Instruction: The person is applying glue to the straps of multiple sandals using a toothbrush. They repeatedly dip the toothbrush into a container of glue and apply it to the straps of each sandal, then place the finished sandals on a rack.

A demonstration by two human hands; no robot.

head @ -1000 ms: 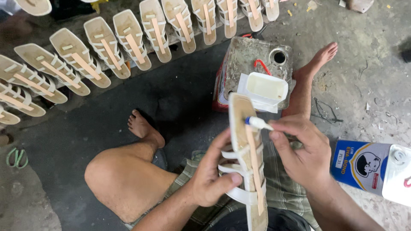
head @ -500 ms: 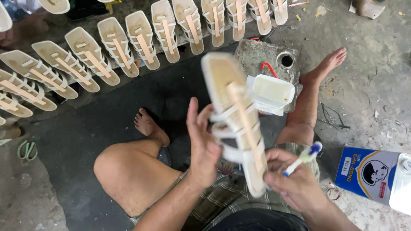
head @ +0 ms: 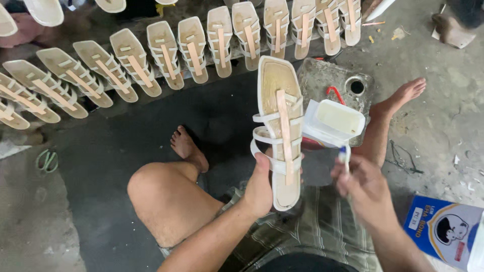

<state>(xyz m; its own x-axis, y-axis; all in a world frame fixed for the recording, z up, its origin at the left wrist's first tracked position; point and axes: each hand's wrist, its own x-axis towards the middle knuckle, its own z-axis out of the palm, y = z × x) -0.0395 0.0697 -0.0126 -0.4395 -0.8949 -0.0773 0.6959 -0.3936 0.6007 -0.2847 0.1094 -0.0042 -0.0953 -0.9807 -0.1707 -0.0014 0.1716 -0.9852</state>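
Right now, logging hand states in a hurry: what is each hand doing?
Left hand: closed on the white strappy sandal, held upright.
Right hand: closed on a small brush by the glue tub.

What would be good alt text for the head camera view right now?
A seated person's left hand holds up a white strappy sandal while the right hand grips a small brush beside a white glue tub. A row of matching sandals lines the floor beyond.
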